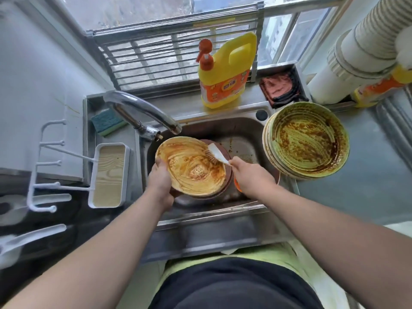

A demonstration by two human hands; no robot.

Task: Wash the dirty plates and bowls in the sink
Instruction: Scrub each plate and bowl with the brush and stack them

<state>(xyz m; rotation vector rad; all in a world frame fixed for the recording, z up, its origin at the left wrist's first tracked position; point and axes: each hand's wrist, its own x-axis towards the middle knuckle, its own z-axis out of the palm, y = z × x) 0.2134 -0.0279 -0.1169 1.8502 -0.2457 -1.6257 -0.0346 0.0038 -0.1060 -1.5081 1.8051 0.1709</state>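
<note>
A cream plate [191, 168] smeared with orange-brown sauce is tilted over the steel sink [245, 128]. My left hand [160, 181] grips its left rim. My right hand [252, 175] holds a white-handled dish brush [215, 153], whose bristles touch the plate's upper right edge. Under the plate a dark brown dish [226, 186] lies in the basin. A stack of dirty green plates [305, 141], streaked with brown sauce, stands on the counter right of the sink.
The tap [142, 110] arches over the sink's left side, no water running. A yellow detergent bottle [225, 72] stands behind the sink, a green sponge [107, 122] at back left, a white tray [109, 175] to the left. White ducting [361, 54] fills the right corner.
</note>
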